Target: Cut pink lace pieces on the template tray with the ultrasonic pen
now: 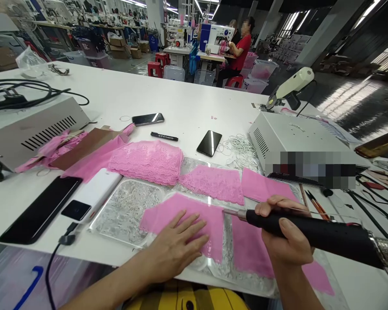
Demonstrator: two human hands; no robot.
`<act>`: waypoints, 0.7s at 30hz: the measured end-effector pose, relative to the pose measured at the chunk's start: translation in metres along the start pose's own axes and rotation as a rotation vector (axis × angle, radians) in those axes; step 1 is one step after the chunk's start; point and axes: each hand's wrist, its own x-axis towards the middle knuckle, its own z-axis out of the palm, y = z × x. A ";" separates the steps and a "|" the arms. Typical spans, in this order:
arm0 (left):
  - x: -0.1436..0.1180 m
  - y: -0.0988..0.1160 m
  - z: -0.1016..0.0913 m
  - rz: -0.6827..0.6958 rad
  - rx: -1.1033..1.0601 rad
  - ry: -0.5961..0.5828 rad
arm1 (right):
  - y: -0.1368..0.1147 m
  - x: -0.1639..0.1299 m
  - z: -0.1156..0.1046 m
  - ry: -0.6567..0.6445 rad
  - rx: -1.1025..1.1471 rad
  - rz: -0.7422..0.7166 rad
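Note:
My left hand (180, 245) lies flat with its fingers spread on a pink fabric piece (186, 206). In my right hand (287, 237) is a thick black-handled tool with a metal tip (313, 230), its metal connector end towards the right. The tip points left and meets or hovers just over the right edge of that fabric piece; contact cannot be told. Right of the gap is another pink piece (248, 252), partly behind my right hand. A stack of pink lace (145, 161), a lace piece (215, 183) and a plain pink piece (265, 185) lie beyond.
Clear, marbled plates (129, 211) lie under the fabric. Grey vented boxes stand left (35, 129) and right (310, 140). Phones (209, 143), a black marker (164, 136), a white power bank (97, 193) and tangled white elastic cord (242, 150) are around. A person in red (242, 51) sits sewing behind.

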 end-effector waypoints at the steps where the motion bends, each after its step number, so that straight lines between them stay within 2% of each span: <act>1: -0.001 0.000 0.000 -0.009 -0.001 0.005 | 0.001 0.000 0.000 0.000 -0.008 -0.005; 21: -0.007 0.000 0.001 -0.067 0.002 -0.027 | 0.000 0.000 -0.004 0.007 -0.092 -0.008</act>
